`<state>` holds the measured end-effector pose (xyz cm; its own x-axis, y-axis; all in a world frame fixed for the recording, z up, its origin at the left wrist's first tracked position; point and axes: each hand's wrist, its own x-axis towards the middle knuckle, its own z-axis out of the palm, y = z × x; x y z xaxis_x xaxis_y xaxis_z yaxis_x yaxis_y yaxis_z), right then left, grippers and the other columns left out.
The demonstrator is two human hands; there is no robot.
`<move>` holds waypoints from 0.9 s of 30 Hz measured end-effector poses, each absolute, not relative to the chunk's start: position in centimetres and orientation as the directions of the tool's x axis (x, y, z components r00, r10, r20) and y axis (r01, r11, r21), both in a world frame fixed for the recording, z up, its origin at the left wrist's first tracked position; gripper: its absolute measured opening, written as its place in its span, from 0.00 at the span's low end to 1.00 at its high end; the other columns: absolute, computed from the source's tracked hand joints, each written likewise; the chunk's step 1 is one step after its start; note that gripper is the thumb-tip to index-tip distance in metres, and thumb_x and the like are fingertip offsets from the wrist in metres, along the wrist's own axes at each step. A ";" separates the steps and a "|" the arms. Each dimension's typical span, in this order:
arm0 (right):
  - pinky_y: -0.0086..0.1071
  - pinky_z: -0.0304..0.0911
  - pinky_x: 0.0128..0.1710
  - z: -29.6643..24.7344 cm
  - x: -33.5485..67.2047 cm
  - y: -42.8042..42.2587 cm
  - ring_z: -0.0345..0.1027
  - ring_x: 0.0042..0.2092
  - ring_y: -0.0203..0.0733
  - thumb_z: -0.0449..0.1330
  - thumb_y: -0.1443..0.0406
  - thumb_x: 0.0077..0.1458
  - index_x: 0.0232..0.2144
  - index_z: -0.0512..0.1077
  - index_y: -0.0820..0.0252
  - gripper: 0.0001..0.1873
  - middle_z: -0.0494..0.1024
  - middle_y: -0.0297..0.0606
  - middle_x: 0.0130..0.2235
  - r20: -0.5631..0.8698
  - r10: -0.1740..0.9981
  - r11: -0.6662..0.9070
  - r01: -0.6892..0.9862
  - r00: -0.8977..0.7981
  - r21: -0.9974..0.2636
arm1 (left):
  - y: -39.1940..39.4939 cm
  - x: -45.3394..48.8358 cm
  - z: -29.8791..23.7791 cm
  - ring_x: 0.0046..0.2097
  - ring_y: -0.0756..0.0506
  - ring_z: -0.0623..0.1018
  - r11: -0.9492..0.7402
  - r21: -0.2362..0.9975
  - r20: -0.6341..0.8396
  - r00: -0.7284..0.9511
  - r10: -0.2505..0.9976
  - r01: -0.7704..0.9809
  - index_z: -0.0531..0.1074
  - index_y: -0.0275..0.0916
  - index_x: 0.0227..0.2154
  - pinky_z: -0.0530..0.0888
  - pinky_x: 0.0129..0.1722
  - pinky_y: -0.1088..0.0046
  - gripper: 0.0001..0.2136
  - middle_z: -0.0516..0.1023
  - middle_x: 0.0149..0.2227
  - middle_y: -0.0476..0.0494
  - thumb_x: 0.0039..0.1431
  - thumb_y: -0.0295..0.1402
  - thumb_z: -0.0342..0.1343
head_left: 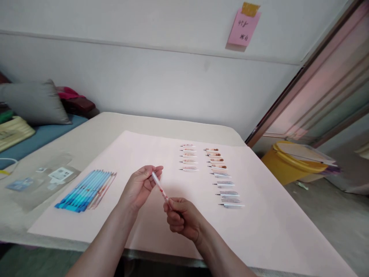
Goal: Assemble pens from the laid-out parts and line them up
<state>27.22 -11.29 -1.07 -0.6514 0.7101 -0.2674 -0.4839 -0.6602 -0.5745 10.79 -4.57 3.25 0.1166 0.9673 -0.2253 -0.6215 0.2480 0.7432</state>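
A slim white pen (160,187) with red markings is held slanted between my two hands, above the pink sheet. My left hand (141,184) closes thumb and fingers round its plain white upper end. My right hand (184,218) grips the lower end in curled fingers, hiding that tip. To the left on the sheet lies a row of pens or pencils (86,192), mostly blue, with several pinkish ones at its right side. On the right are two columns of pens with dark tips pointing left, a shorter column (188,156) and a longer column (226,182).
The pink sheet (150,154) covers much of the pale table (173,125). Clear plastic packaging (43,181) lies at the table's left. A grey cushion (34,102) is beyond it. A yellow bin (281,163) stands on the floor at right, and a pink note (243,29) hangs on the wall.
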 end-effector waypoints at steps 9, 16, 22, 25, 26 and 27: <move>0.26 0.33 0.16 -0.6 26.2 -11.1 0.39 0.15 0.26 0.58 0.56 0.52 0.26 0.66 0.62 0.14 0.57 0.23 0.13 -0.303 0.877 -0.449 -0.412 -0.374 -0.792 | -4.3 11.0 3.2 0.41 0.45 0.77 0.250 0.742 -0.284 0.046 0.958 -0.623 0.73 0.33 0.37 0.75 0.36 0.73 0.12 0.77 0.42 0.33 0.56 0.37 0.54; 0.26 0.45 0.21 -0.2 26.0 -10.9 0.51 0.20 0.29 0.54 0.61 0.54 0.19 0.65 0.61 0.14 0.61 0.27 0.15 -0.129 0.991 -0.123 0.153 -0.030 -0.981 | -4.6 11.2 3.1 0.39 0.48 0.77 0.136 0.815 -0.223 -0.087 0.971 -0.563 0.74 0.32 0.30 0.74 0.37 0.76 0.05 0.78 0.36 0.38 0.51 0.29 0.59; 0.26 0.35 0.17 -0.4 26.1 -11.3 0.42 0.15 0.26 0.57 0.56 0.52 0.25 0.67 0.61 0.14 0.59 0.24 0.13 -0.329 0.903 -0.387 -0.193 -0.275 -0.902 | -4.7 11.4 3.0 0.39 0.48 0.77 0.118 0.828 -0.200 -0.093 0.975 -0.548 0.73 0.33 0.27 0.74 0.38 0.75 0.02 0.78 0.35 0.38 0.50 0.26 0.59; 0.26 0.33 0.17 -0.7 26.2 -11.5 0.39 0.14 0.25 0.60 0.55 0.50 0.25 0.67 0.62 0.15 0.58 0.24 0.12 -0.327 0.845 -0.495 -0.387 -0.424 -0.778 | -4.6 11.4 3.0 0.38 0.48 0.77 0.139 0.816 -0.208 -0.061 0.976 -0.560 0.72 0.33 0.26 0.74 0.38 0.75 0.01 0.78 0.35 0.38 0.50 0.26 0.58; 0.26 0.33 0.17 -0.8 26.2 -11.6 0.38 0.14 0.25 0.60 0.56 0.49 0.26 0.67 0.62 0.15 0.57 0.23 0.12 -0.321 0.829 -0.521 -0.423 -0.458 -0.741 | -4.7 11.4 2.9 0.38 0.48 0.77 0.146 0.814 -0.211 -0.052 0.976 -0.562 0.72 0.33 0.26 0.74 0.38 0.76 0.01 0.78 0.35 0.38 0.50 0.26 0.58; 0.26 0.33 0.17 -0.9 26.1 -11.6 0.38 0.14 0.25 0.61 0.56 0.49 0.26 0.67 0.63 0.14 0.57 0.23 0.12 -0.318 0.817 -0.540 -0.446 -0.482 -0.713 | -4.7 11.5 2.9 0.38 0.48 0.77 0.148 0.813 -0.213 -0.051 0.976 -0.563 0.72 0.33 0.27 0.74 0.38 0.75 0.01 0.78 0.36 0.38 0.50 0.26 0.58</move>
